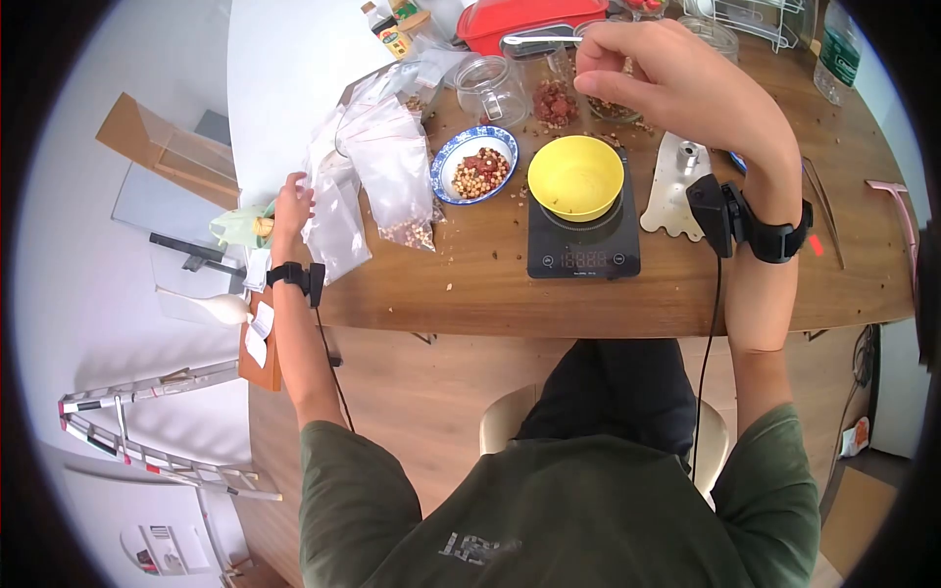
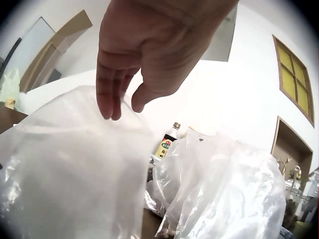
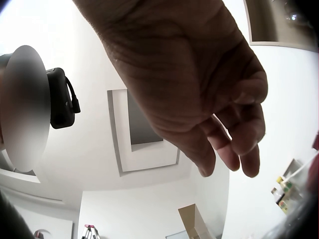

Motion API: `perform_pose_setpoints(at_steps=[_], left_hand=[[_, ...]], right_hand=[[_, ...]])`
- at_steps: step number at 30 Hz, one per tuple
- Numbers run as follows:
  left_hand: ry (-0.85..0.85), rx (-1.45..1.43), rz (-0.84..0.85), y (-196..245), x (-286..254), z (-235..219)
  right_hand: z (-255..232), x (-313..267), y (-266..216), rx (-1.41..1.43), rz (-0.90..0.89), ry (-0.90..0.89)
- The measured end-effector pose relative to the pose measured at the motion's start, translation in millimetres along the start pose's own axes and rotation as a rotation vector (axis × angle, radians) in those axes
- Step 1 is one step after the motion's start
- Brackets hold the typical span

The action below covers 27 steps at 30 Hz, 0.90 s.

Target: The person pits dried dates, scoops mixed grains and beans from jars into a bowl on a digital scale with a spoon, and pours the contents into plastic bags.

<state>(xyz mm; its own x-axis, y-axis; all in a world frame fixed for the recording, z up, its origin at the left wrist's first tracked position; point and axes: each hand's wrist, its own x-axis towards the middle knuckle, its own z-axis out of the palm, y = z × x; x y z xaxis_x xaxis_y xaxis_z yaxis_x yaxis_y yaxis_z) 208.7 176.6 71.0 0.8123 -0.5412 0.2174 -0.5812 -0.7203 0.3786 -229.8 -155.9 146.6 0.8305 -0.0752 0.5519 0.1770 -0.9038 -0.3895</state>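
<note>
My left hand (image 1: 291,208) is at the left edge of the table beside a plastic bag (image 1: 335,230). In the left wrist view its fingers point down at the bag's upper edge, the thumb apart from them. Another clear bag (image 1: 394,181) lies alongside, with beans or nuts in its bottom corner. My right hand (image 1: 662,71) is raised over the jars, fingers loosely bent and nothing between them in the right wrist view. Below it are a glass jar (image 1: 615,110) and a container of dark red pieces (image 1: 555,104). A white spoon (image 1: 539,39) lies close to its fingertips.
A yellow bowl (image 1: 575,176) sits on a black digital scale (image 1: 584,257). Left of it stands a blue-patterned bowl (image 1: 438,184) holding mixed beans. An open glass jar (image 1: 490,90), a red box (image 1: 529,22) and a water bottle (image 1: 839,57) are farther back. Crumbs dot the table.
</note>
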Motion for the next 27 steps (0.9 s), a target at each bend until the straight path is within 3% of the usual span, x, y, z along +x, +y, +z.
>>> perform_pose_setpoints(at_steps=[2,6,8,9,12,15,19,21,23,25,26,27], left_hand=[[0.081,0.046,0.058,8,-9,2],[0.116,0.165,0.191,-31,-12,20],[-0.095,0.195,0.099,-51,-14,28],[-0.094,0.194,0.095,-48,-21,33],[-0.364,0.301,-0.16,-38,-35,46],[-0.459,0.187,-0.161,-40,-38,59],[-0.454,0.065,-0.158,-34,-46,63],[-0.434,0.061,-0.159,-36,-47,63],[-0.413,0.057,-0.154,-39,-45,61],[-0.281,0.196,0.032,-40,-39,59],[-0.283,0.195,0.034,-41,-36,59],[-0.159,0.209,0.155,-24,-38,54]], right_hand=[[2,0,2,0.004,-0.018,0.014],[2,-2,2,0.009,-0.011,0.023],[3,-2,2,-0.004,-0.006,0.021],[4,-1,2,-0.017,-0.004,0.023],[3,0,-2,0.031,0.087,-0.02],[5,0,5,0.005,-0.013,0.01],[3,0,2,-0.009,-0.014,0.005],[1,0,-4,-0.007,0.097,-0.027],[3,0,1,-0.006,0.045,-0.013],[3,-1,6,-0.009,0.0,0.002],[3,0,6,-0.013,-0.019,0.005],[3,0,6,-0.016,-0.039,0.006]])
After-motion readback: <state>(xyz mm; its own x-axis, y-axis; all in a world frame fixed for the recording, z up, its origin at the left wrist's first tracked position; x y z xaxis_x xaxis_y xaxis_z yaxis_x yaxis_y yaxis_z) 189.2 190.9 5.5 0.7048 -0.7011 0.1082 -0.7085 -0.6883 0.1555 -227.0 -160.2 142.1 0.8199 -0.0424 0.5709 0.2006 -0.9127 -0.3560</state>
